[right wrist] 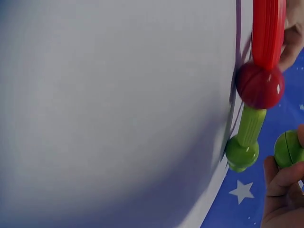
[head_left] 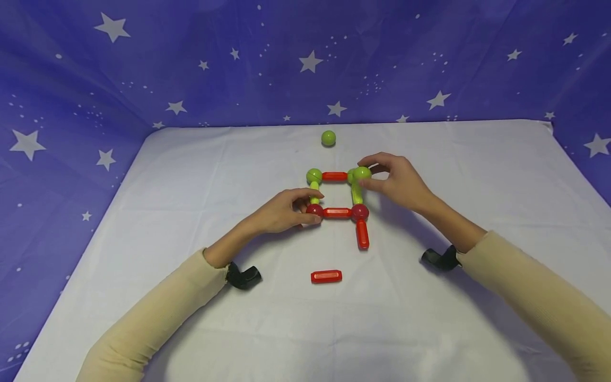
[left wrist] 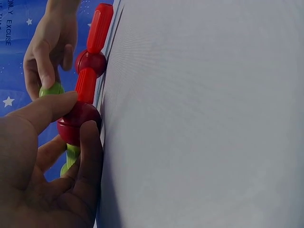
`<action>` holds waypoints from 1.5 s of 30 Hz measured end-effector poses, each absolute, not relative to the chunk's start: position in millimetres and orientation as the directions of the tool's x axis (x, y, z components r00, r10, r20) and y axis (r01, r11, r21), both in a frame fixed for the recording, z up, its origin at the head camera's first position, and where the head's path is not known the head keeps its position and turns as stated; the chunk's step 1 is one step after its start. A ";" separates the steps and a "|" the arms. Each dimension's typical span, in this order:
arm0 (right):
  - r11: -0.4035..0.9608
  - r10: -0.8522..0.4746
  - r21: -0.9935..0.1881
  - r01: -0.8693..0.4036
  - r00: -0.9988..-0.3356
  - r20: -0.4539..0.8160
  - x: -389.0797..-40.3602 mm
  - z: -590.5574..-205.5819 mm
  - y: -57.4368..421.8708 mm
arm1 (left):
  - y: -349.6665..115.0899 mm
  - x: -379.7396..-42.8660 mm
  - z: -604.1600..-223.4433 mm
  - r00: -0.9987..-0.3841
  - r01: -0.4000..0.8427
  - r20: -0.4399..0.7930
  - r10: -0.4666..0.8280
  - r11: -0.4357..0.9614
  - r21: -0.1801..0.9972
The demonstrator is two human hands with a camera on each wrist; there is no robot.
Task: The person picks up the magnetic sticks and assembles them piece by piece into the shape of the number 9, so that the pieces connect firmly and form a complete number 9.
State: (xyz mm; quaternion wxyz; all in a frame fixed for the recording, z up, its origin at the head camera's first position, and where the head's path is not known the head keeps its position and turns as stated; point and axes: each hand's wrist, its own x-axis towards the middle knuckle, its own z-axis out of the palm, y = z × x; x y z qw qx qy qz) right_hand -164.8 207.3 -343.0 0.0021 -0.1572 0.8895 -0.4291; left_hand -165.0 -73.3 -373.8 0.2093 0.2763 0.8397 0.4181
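Note:
In the head view, red and green balls and rods are joined into a square. My left hand [head_left: 285, 210] grips the dark red ball [left wrist: 78, 124] at its near left corner between thumb and fingers. My right hand [head_left: 398, 180] pinches a green ball [right wrist: 287, 149], raised near the far right corner, where another green ball [right wrist: 242, 151] sits. A green rod [head_left: 357, 193] runs from there to the near right red ball [head_left: 360, 212]. Red rods [head_left: 335, 176] form the far and near sides. Another red rod [head_left: 363, 235] sticks out toward me from the near right ball.
A loose red rod [head_left: 326, 276] lies on the white-covered table [head_left: 286, 334] in front of the square. One loose green ball [head_left: 328, 138] sits beyond it. Behind the table hangs a blue star-patterned cloth [head_left: 267, 53]. Black curved pieces [head_left: 244, 277] are at both wrists.

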 end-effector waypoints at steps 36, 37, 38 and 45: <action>0.514 -0.492 -0.801 -0.308 -0.870 0.019 -63.2 -343.4 213.8 | -73.1 -165.0 -373.1 -0.761 0.277 -0.123 0.637 0.491 0.826; 0.513 -0.498 -0.803 -0.304 -0.867 0.011 -61.6 -343.4 213.6 | -73.2 -165.1 -373.3 -0.761 0.272 -0.126 0.637 0.488 0.829; 0.511 -0.505 -0.805 -0.302 -0.863 0.003 -60.1 -343.5 213.4 | -73.3 -165.0 -373.2 -0.761 0.267 -0.128 0.636 0.487 0.832; 0.529 -0.548 -0.793 -0.303 -0.835 -0.047 -50.2 -343.5 212.9 | -73.4 -164.6 -374.0 -0.760 0.277 -0.118 0.639 0.483 0.831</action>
